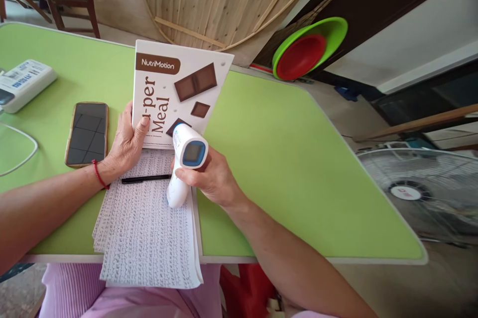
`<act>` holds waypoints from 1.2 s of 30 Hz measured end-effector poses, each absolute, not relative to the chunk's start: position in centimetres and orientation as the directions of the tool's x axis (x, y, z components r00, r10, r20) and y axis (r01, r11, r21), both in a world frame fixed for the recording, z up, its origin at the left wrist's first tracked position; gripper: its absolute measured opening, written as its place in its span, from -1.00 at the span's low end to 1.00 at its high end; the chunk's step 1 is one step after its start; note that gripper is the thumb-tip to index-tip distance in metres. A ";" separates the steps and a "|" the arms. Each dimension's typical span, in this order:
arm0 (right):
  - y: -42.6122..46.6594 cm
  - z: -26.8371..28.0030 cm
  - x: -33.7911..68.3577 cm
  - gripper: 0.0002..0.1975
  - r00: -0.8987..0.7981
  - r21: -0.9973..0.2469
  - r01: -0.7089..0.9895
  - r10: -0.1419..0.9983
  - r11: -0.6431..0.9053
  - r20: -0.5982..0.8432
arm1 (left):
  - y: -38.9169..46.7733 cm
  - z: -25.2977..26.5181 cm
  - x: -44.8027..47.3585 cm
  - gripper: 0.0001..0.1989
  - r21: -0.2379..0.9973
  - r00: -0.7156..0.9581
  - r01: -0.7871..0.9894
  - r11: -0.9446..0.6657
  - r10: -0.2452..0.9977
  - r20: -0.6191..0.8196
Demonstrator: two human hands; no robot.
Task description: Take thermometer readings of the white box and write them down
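Observation:
My left hand [129,136] grips the lower left edge of a white NutriMotion box [157,91] printed with brown chocolate pieces, its thumb across the front. The box stands upright, tilted a little to the right. Wrapped round the handle of a white infrared thermometer [178,186] is my right hand [216,176]. The thermometer's blue-framed screen faces me, and its head is in front of the box's lower right part. Below lie handwritten sheets [149,238], overhanging the table's near edge, with a black pen [145,179] across them.
On the green table [280,173], a phone [88,133] lies left of my left hand. A white power bank [28,83] and a cable [32,138] are farther left. Beyond the table are a chair [70,1], green and red basins [309,49] and a fan [418,188].

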State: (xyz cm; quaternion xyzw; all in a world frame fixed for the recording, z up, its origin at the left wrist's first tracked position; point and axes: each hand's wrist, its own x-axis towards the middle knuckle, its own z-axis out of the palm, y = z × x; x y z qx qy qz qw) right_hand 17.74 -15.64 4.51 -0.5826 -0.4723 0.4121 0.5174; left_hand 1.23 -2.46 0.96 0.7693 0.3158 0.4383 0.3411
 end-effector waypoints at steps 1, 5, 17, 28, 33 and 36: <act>-15.6 4.4 17.8 -0.65 0.214 -0.993 0.118 0.977 -0.018 0.007 | -2.5 1.0 1.2 -0.35 0.803 0.418 0.186 -0.566 0.785 0.457; -15.6 4.3 17.8 -0.65 0.217 -0.994 0.097 0.976 -0.044 -0.022 | -2.5 1.1 1.3 -0.32 0.809 0.422 0.188 -0.557 0.790 0.446; -15.6 4.2 17.7 -0.57 0.230 -0.994 0.085 0.972 -0.062 -0.042 | -2.3 0.7 1.3 -0.33 0.822 0.411 0.161 -0.547 0.794 0.448; -15.7 4.5 17.8 -0.59 0.214 -0.994 0.078 0.975 -0.081 -0.063 | -1.9 0.2 1.3 -0.35 0.818 0.406 0.142 -0.558 0.786 0.466; -15.6 4.4 18.0 -0.58 0.223 -0.992 0.096 0.973 -0.077 -0.054 | -1.8 -0.1 1.3 -0.39 0.801 0.394 0.128 -0.585 0.771 0.500; -15.6 4.3 18.0 -0.58 0.219 -0.991 0.115 0.975 -0.067 -0.041 | -1.8 -0.2 1.2 -0.36 0.802 0.398 0.153 -0.577 0.779 0.484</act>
